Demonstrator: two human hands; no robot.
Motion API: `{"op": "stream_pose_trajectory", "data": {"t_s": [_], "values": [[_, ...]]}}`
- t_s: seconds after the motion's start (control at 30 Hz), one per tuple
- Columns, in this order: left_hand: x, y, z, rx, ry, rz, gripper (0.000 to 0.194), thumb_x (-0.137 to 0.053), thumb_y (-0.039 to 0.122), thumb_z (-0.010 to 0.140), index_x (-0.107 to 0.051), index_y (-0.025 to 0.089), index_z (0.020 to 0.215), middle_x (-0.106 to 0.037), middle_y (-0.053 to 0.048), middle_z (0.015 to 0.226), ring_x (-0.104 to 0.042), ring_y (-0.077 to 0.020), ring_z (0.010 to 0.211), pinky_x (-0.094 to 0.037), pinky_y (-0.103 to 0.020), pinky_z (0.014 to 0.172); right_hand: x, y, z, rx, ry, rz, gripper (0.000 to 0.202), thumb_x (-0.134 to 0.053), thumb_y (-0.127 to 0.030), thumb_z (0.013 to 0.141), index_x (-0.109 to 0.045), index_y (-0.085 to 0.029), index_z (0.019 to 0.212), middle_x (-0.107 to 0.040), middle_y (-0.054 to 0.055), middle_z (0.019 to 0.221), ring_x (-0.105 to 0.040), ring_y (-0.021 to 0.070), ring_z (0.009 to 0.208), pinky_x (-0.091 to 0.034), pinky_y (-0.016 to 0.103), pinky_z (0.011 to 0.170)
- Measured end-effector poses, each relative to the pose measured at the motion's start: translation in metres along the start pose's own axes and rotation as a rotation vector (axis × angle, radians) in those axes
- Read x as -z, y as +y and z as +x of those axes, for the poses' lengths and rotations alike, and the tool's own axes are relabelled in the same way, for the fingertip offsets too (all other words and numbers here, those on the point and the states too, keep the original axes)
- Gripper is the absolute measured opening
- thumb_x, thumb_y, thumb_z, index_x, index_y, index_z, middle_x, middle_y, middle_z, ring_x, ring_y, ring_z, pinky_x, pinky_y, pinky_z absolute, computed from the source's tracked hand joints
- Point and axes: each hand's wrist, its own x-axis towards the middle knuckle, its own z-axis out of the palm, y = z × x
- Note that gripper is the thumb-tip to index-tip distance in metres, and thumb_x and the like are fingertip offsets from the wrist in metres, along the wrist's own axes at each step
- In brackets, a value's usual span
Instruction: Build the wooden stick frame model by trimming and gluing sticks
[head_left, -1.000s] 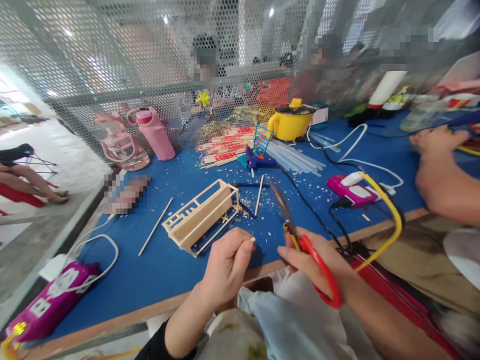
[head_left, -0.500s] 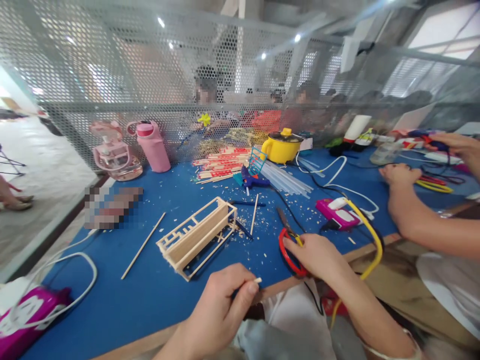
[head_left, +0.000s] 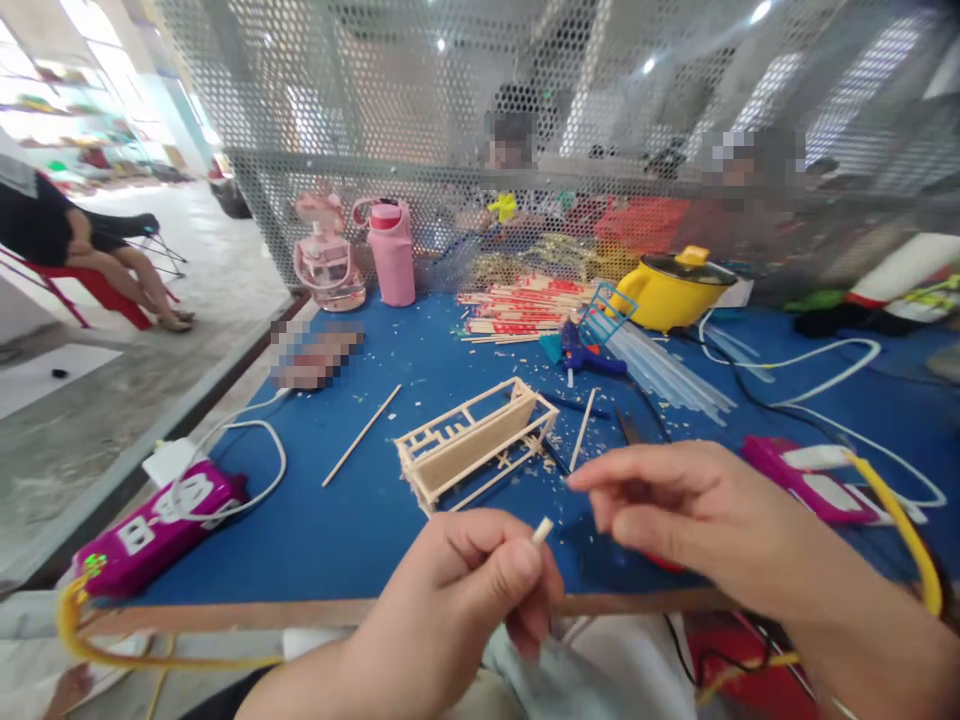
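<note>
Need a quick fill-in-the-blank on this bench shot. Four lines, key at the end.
1. The short stick is pinched in the ____ hand.
2. The right hand partly hides the scissors, whose handle shows ____.
3. In this view, the wooden frame lies to the ____ of the long stick.
4. The lidded pot has a ____ body.

Missing words: left; red; right; yellow.

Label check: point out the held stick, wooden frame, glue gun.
Held stick (head_left: 543, 530), head view: protruding end.
Wooden frame (head_left: 474, 446), head view: inner panel.
Glue gun (head_left: 590, 359), head view: blue body.
</note>
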Motion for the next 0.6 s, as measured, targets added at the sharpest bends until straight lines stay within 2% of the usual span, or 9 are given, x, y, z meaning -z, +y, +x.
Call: {"op": "stream_pose_trajectory", "data": {"t_s": [0.07, 0.13, 0.23, 0.33, 0.4, 0.47, 0.53, 0.57, 0.6], "values": [[-0.005, 0.009, 0.004, 0.044, 0.007, -0.054, 0.044, -0.064, 0.055, 0.073, -0.059, 0.012, 0.067, -0.054, 0.001, 0.053, -0.049, -0.0055, 0.046, -0.039, -0.016, 0.048, -0.011, -0.021, 0.008, 0.154, -0.104, 0.239, 0.020, -0.068, -0.037, 0.077, -0.073, -0.021, 0.088, -0.069, 0.001, 0.071, -0.062, 0.0112, 0.063, -0.047, 0.020, 0.057], [-0.008, 0.020, 0.007, 0.071, -0.002, -0.056, 0.044, -0.067, 0.055, 0.070, -0.060, 0.012, 0.067, -0.055, 0.001, 0.054, -0.050, -0.0051, 0.047, -0.040, -0.015, 0.049, -0.018, -0.032, 0.019, 0.204, -0.160, 0.454, 0.011, -0.070, -0.029, 0.077, -0.073, -0.020, 0.079, -0.068, 0.000, 0.066, -0.062, 0.0090, 0.061, -0.047, 0.018, 0.056], [-0.008, 0.037, 0.011, 0.092, -0.021, -0.029, 0.041, -0.066, 0.054, 0.071, -0.060, 0.013, 0.066, -0.055, 0.002, 0.054, -0.050, -0.0046, 0.047, -0.042, -0.014, 0.049, -0.019, -0.034, 0.037, 0.199, -0.267, 0.705, 0.010, -0.072, -0.028, 0.075, -0.073, -0.020, 0.080, -0.068, 0.000, 0.068, -0.064, 0.0092, 0.060, -0.049, 0.019, 0.056], [0.000, 0.055, 0.017, 0.053, -0.023, 0.051, 0.037, -0.064, 0.050, 0.075, -0.061, 0.015, 0.067, -0.054, 0.002, 0.054, -0.049, -0.0054, 0.046, -0.041, -0.015, 0.046, -0.016, -0.029, 0.057, 0.209, -0.283, 0.789, 0.011, -0.074, -0.029, 0.073, -0.071, -0.020, 0.079, -0.067, 0.000, 0.072, -0.064, 0.0104, 0.063, -0.050, 0.022, 0.058], [0.012, 0.069, 0.025, -0.022, -0.001, 0.202, 0.034, -0.061, 0.048, 0.078, -0.063, 0.015, 0.069, -0.056, 0.002, 0.054, -0.050, -0.0069, 0.047, -0.039, -0.016, 0.044, -0.013, -0.025, 0.072, 0.204, -0.235, 0.761, 0.012, -0.073, -0.031, 0.073, -0.069, -0.020, 0.076, -0.065, -0.001, 0.070, -0.061, 0.0099, 0.060, -0.049, 0.022, 0.056], [0.031, 0.084, 0.038, -0.126, 0.083, 0.423, 0.032, -0.062, 0.045, 0.078, -0.065, 0.014, 0.070, -0.058, 0.000, 0.055, -0.051, -0.0083, 0.048, -0.038, -0.017, 0.045, -0.008, -0.024, 0.089, 0.148, -0.157, 0.619, 0.016, -0.072, -0.036, 0.072, -0.068, -0.020, 0.075, -0.062, -0.002, 0.066, -0.055, 0.0086, 0.055, -0.044, 0.021, 0.051], [0.054, 0.094, 0.053, -0.263, 0.306, 0.580, 0.035, -0.061, 0.047, 0.077, -0.065, 0.014, 0.069, -0.058, 0.000, 0.056, -0.051, -0.0090, 0.051, -0.038, -0.018, 0.047, -0.003, -0.023, 0.106, 0.069, -0.098, 0.352, 0.018, -0.070, -0.038, 0.072, -0.068, -0.021, 0.074, -0.060, -0.003, 0.064, -0.052, 0.0081, 0.054, -0.041, 0.021, 0.051], [0.065, 0.096, 0.061, -0.293, 0.374, 0.616, 0.036, -0.058, 0.049, 0.080, -0.065, 0.014, 0.072, -0.060, -0.001, 0.059, -0.052, -0.0096, 0.053, -0.039, -0.019, 0.049, -0.001, -0.023, 0.113, 0.036, -0.100, 0.212, 0.018, -0.068, -0.038, 0.073, -0.068, -0.021, 0.073, -0.060, -0.003, 0.064, -0.051, 0.0084, 0.055, -0.040, 0.021, 0.052], [0.074, 0.096, 0.068, -0.271, 0.378, 0.642, 0.038, -0.055, 0.050, 0.081, -0.064, 0.014, 0.074, -0.063, -0.002, 0.064, -0.054, -0.0104, 0.057, -0.040, -0.020, 0.052, 0.002, -0.024, 0.120, 0.011, -0.122, 0.088, 0.018, -0.066, -0.038, 0.074, -0.068, -0.021, 0.072, -0.061, -0.002, 0.065, -0.051, 0.0091, 0.056, -0.039, 0.022, 0.053]]}}
